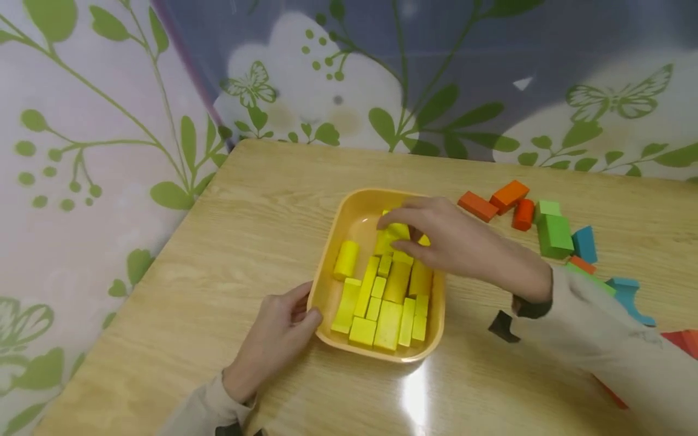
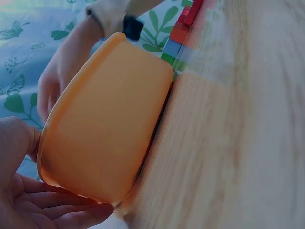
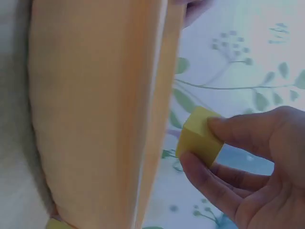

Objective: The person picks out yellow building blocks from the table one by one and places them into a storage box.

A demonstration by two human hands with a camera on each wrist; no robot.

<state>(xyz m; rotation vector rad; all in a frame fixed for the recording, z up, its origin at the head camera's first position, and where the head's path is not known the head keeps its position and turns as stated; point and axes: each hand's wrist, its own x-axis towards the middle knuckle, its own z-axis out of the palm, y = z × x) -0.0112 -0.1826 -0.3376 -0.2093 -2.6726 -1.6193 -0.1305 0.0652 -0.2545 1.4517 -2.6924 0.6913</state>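
An orange plastic tray (image 1: pixel 360 229) stands on the table, holding several yellow blocks, among them a cylinder (image 1: pixel 346 260) lying at its left side and flat bars packed toward the near end. My left hand (image 1: pixel 278 333) grips the tray's near left corner, thumb at the rim and fingers along the outer wall (image 2: pixel 105 119). Over the tray's far right part, my right hand (image 1: pixel 444 233) pinches a yellow block (image 3: pixel 200 136) between thumb and fingers. In the head view that block overlaps the yellow pieces below it.
To the tray's right lie loose blocks: orange ones (image 1: pixel 509 197), green ones (image 1: pixel 555 236), blue ones (image 1: pixel 624 297) and a red one (image 1: pixel 681 342) partly behind the right sleeve. The wooden table (image 1: pixel 262 194) meets leaf-patterned walls (image 1: pixel 338 79) at the back and left.
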